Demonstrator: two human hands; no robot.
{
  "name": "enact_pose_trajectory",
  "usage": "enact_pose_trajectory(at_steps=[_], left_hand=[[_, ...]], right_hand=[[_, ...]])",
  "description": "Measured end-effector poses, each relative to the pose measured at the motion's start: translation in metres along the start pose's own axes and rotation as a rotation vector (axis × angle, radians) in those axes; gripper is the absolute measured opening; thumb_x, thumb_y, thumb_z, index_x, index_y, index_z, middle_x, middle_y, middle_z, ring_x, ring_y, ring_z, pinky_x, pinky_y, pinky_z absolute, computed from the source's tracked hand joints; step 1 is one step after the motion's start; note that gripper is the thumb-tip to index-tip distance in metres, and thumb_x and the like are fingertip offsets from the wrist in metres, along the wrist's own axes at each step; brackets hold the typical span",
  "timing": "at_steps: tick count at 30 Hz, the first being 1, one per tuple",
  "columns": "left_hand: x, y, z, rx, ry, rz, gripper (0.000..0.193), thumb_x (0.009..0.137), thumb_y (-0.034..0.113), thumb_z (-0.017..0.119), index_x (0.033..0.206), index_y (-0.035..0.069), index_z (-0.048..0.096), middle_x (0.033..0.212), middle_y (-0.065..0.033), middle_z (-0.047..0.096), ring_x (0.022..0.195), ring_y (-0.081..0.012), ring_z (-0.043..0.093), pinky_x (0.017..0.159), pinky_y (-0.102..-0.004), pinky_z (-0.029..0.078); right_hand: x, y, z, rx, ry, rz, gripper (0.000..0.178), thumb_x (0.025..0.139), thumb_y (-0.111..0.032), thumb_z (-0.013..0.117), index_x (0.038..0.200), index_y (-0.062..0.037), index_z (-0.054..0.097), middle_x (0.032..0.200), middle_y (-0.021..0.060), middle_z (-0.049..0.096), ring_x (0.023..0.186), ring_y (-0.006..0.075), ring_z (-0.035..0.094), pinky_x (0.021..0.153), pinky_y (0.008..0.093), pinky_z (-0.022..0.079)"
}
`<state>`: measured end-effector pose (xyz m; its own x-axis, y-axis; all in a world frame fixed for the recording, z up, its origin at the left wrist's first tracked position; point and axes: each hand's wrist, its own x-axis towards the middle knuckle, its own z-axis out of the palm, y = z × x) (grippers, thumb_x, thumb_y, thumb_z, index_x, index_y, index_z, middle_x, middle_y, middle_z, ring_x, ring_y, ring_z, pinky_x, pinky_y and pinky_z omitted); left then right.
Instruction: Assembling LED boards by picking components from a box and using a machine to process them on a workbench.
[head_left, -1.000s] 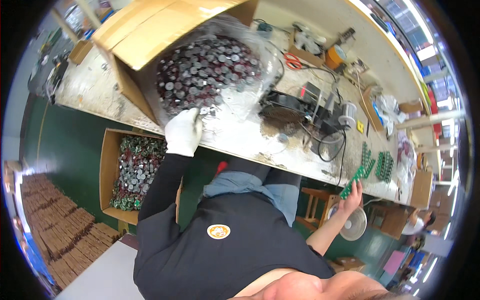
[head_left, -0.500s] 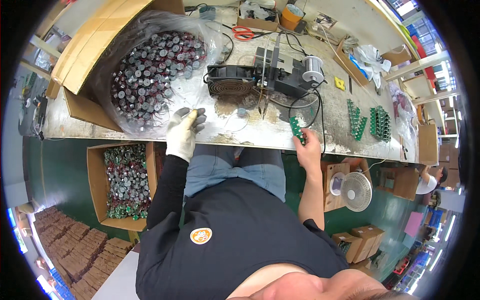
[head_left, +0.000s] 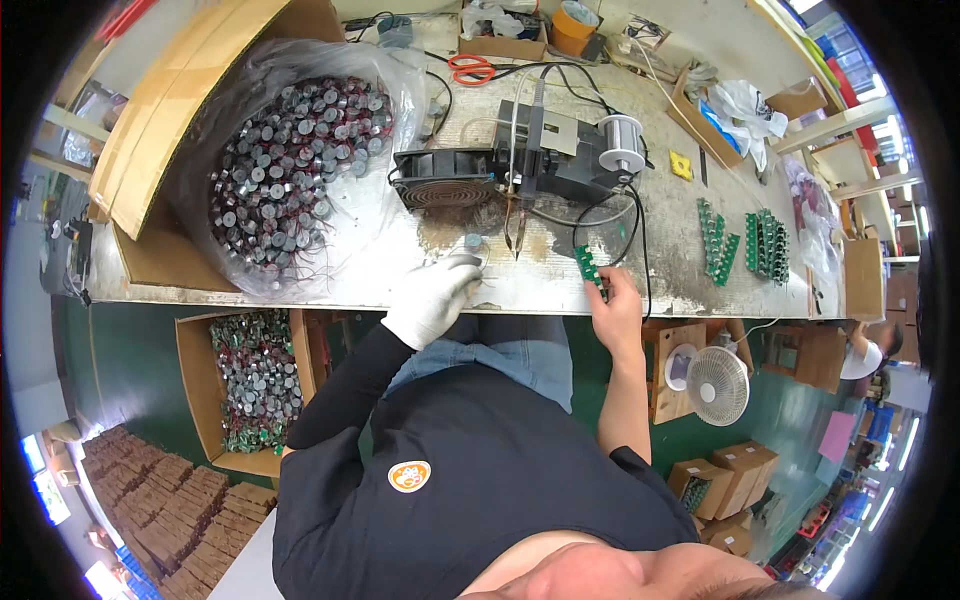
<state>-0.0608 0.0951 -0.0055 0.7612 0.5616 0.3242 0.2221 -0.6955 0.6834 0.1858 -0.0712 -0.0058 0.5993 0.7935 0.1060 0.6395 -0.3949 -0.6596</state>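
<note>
My left hand (head_left: 432, 300), in a white glove with grey fingertips, is at the table's front edge. Its fingers are curled together close to a small round grey component (head_left: 473, 241) with thin wires; whether they pinch a wire is too small to make out. Bare, my right hand (head_left: 617, 308) grips a strip of green circuit boards (head_left: 588, 265) between thumb and fingers, just above the table edge. Between the hands and farther back stands a black soldering machine (head_left: 560, 150) with a solder spool (head_left: 622, 143), its thin tips (head_left: 515, 240) pointing down at the tabletop.
A clear plastic bag (head_left: 400, 90) of round wired components lies in a cardboard box (head_left: 180, 120) at left. A black fan (head_left: 445, 178) adjoins the machine. More green board strips (head_left: 766, 246) lie at right. Red scissors (head_left: 471, 69) are behind. Below left, a box (head_left: 200, 390) holds wired boards.
My left hand has moved right and nearer to me, beside the loose round component, and its fingers have curled in. My right hand still holds the board strip in nearly the same place.
</note>
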Motion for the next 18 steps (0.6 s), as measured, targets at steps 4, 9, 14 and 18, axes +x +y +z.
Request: enact_pose_trajectory(at_steps=[4, 9, 14, 18], left_hand=[[0.010, -0.005, 0.005, 0.132, -0.087, 0.060, 0.022, 0.083, 0.013, 0.063, 0.104, 0.010, 0.061, 0.114, -0.0063, 0.063, 0.088, -0.0253, 0.065, 0.073, -0.0349, 0.052], [0.011, -0.001, 0.000, 0.123, 0.017, -0.047, 0.018, 0.083, 0.009, 0.063, 0.100, 0.007, 0.062, 0.109, -0.0086, 0.064, 0.084, -0.0270, 0.065, 0.071, -0.0344, 0.051], [0.001, 0.018, -0.005, -0.041, 0.170, -0.208, 0.029, 0.081, 0.002, 0.065, 0.109, 0.004, 0.063, 0.090, -0.0139, 0.066, 0.081, -0.0285, 0.066, 0.070, -0.0341, 0.052], [-0.001, 0.021, -0.006, 0.064, 0.190, -0.102, 0.026, 0.081, 0.001, 0.066, 0.108, 0.002, 0.064, 0.085, -0.0153, 0.067, 0.077, -0.0302, 0.066, 0.070, -0.0339, 0.052]], right_hand=[[0.003, 0.000, -0.002, 0.021, -0.024, 0.015, 0.018, 0.080, -0.012, 0.066, 0.092, -0.0003, 0.062, 0.085, 0.0132, 0.059, 0.075, 0.0286, 0.060, 0.068, 0.0366, 0.048], [0.008, -0.005, -0.009, -0.028, -0.100, 0.025, 0.018, 0.080, -0.014, 0.066, 0.093, -0.0009, 0.063, 0.085, 0.0132, 0.060, 0.073, 0.0285, 0.061, 0.067, 0.0368, 0.048], [0.009, -0.002, -0.007, -0.014, -0.094, -0.028, 0.022, 0.077, -0.014, 0.071, 0.090, 0.0013, 0.063, 0.078, 0.0110, 0.056, 0.059, 0.0200, 0.052, 0.056, 0.0318, 0.042], [0.010, -0.012, -0.008, -0.066, -0.133, 0.028, 0.021, 0.080, -0.018, 0.069, 0.090, -0.0001, 0.062, 0.086, 0.0148, 0.060, 0.076, 0.0319, 0.062, 0.066, 0.0389, 0.049]])
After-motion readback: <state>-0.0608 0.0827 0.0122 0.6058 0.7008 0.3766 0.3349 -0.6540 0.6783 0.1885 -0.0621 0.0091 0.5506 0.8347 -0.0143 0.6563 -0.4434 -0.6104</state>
